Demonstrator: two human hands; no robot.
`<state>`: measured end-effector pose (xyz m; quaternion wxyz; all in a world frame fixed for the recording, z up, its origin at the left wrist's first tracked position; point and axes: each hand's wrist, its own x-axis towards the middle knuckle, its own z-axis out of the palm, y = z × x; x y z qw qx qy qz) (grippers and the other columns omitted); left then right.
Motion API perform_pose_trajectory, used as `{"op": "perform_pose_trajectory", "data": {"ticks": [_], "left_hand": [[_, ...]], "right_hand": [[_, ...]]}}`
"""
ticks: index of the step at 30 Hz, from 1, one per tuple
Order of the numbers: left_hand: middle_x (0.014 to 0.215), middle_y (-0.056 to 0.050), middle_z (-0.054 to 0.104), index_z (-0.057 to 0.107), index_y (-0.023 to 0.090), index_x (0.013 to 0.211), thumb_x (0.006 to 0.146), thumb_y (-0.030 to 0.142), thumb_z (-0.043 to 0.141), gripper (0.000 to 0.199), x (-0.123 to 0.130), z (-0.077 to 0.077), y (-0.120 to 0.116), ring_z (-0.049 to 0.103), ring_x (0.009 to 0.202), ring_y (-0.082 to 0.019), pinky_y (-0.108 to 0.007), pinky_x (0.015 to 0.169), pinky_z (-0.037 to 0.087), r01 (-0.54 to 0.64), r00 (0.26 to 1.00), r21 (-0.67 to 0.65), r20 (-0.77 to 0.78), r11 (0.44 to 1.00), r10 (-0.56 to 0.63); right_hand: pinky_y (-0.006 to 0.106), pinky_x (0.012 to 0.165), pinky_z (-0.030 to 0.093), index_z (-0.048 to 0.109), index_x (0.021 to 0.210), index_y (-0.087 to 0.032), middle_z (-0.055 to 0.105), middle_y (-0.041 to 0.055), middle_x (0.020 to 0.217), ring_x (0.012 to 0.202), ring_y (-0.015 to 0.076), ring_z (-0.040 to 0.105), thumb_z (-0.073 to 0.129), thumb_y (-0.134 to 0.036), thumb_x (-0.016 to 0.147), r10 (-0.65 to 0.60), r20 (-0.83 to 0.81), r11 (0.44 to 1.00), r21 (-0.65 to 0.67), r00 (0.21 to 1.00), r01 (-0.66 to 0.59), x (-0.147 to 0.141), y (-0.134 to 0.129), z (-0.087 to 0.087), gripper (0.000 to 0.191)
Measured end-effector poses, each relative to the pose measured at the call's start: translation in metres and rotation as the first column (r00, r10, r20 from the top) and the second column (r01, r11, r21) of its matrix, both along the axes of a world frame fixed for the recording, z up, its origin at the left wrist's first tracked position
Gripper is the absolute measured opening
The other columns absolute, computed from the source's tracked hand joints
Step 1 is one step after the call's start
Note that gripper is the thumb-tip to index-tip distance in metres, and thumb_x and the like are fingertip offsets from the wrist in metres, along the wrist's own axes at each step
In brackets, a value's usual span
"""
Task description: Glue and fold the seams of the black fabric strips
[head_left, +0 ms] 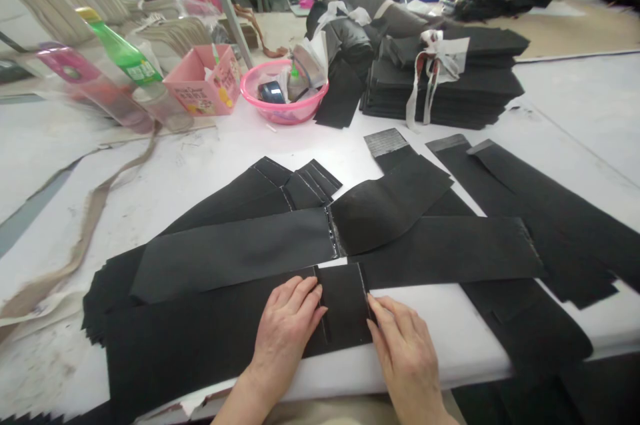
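Observation:
A black strip of leather-like material (pixel 200 338) lies along the near table edge, with a seam line and a pale line across its right part. On it rests my left hand (pixel 287 322), fingers lying flat beside the seam with the thumb stretched out. My right hand (pixel 407 342) pinches the strip's right end between thumb and fingers. Just behind, a dark grey strip (pixel 235 252) meets a curled black strip (pixel 390 202) at a shiny, wet-looking band. Another black strip (pixel 450 248) extends to the right. More strips are fanned out beneath these.
At the back stand a tied stack of black pieces (pixel 445 92), a pink basin (pixel 285 112), a pink box (pixel 205 85) and a green bottle (pixel 125 52). Loose black strips (pixel 555 212) lie at right. Two other people are partly visible behind the table.

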<state>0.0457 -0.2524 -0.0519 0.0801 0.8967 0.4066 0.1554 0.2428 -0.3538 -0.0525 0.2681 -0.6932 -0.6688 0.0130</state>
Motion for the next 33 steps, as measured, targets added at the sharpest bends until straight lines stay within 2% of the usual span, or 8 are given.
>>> {"op": "perform_pose_trajectory", "data": {"ticks": [5, 9, 12, 17, 24, 29, 33], "left_hand": [[0.113, -0.006, 0.067, 0.067, 0.018, 0.101, 0.094, 0.018, 0.051, 0.017, 0.004, 0.002, -0.007, 0.057, 0.109, -0.026, -0.044, 0.095, 0.046, 0.019, 0.998, -0.033, 0.057, 0.999, -0.017], [0.115, -0.006, 0.066, 0.065, 0.016, 0.111, 0.098, 0.013, 0.040, 0.028, 0.013, 0.006, -0.011, 0.057, 0.110, -0.024, -0.043, 0.097, 0.045, 0.121, 0.991, -0.020, 0.059, 0.992, -0.120], [0.114, -0.007, 0.066, 0.060, 0.014, 0.121, 0.098, 0.012, 0.039, 0.031, 0.029, 0.010, -0.010, 0.057, 0.107, -0.025, -0.041, 0.094, 0.047, 0.190, 0.982, 0.002, -0.003, 0.982, -0.190], [0.113, -0.008, 0.062, 0.049, 0.017, 0.135, 0.096, 0.018, 0.047, 0.039, 0.057, 0.012, -0.002, 0.058, 0.098, -0.024, -0.039, 0.081, 0.051, 0.249, 0.947, -0.067, -0.192, 0.966, -0.257], [0.116, -0.009, 0.056, 0.045, 0.014, 0.138, 0.096, 0.017, 0.045, 0.042, 0.067, 0.005, -0.005, 0.054, 0.099, -0.023, -0.038, 0.081, 0.049, 0.262, 0.917, -0.010, -0.310, 0.965, -0.252], [0.107, -0.010, 0.055, 0.044, 0.005, 0.137, 0.094, 0.014, 0.046, 0.044, 0.069, 0.003, -0.002, 0.053, 0.092, -0.022, -0.036, 0.075, 0.048, 0.247, 0.910, 0.026, -0.351, 0.969, -0.222], [0.102, -0.008, 0.054, 0.044, 0.008, 0.137, 0.095, 0.015, 0.046, 0.043, 0.068, 0.004, 0.004, 0.053, 0.088, -0.021, -0.036, 0.072, 0.048, 0.257, 0.906, -0.006, -0.346, 0.966, -0.243]], "right_hand": [[0.038, 0.085, 0.044, 0.057, 0.127, -0.014, 0.061, 0.0104, 0.109, 0.101, 0.0229, 0.055, 0.050, -0.020, 0.098, -0.001, 0.031, 0.999, -0.043, 1.000, 0.002, 0.000, 0.001, -0.011, 0.031], [0.038, 0.085, 0.043, 0.056, 0.129, -0.015, 0.061, 0.0100, 0.111, 0.100, 0.0230, 0.055, 0.052, -0.018, 0.097, 0.006, 0.058, 0.998, -0.057, 0.998, -0.002, 0.001, 0.001, -0.013, 0.033], [0.038, 0.084, 0.042, 0.056, 0.130, -0.016, 0.061, 0.0098, 0.110, 0.100, 0.0230, 0.055, 0.051, -0.018, 0.097, 0.016, 0.069, 0.998, -0.058, 0.997, -0.012, 0.002, 0.001, -0.013, 0.033], [0.038, 0.083, 0.042, 0.059, 0.127, -0.016, 0.062, 0.0092, 0.109, 0.098, 0.0233, 0.055, 0.049, -0.017, 0.098, 0.003, 0.082, 0.997, -0.076, 0.997, 0.003, 0.002, 0.003, -0.012, 0.030], [0.039, 0.084, 0.041, 0.065, 0.118, -0.016, 0.063, 0.0107, 0.113, 0.100, 0.0258, 0.056, 0.046, -0.017, 0.098, 0.001, 0.100, 0.995, -0.100, 0.995, 0.009, 0.000, 0.000, -0.008, 0.027], [0.041, 0.089, 0.042, 0.065, 0.119, -0.016, 0.063, 0.0120, 0.119, 0.105, 0.0273, 0.057, 0.048, -0.015, 0.097, -0.002, 0.068, 0.997, -0.073, 0.998, 0.007, -0.001, -0.008, -0.009, 0.028], [0.041, 0.090, 0.043, 0.064, 0.120, -0.015, 0.062, 0.0132, 0.124, 0.109, 0.0275, 0.057, 0.046, -0.014, 0.098, 0.011, 0.045, 0.998, -0.069, 0.999, -0.008, 0.000, -0.017, -0.009, 0.029]]}}
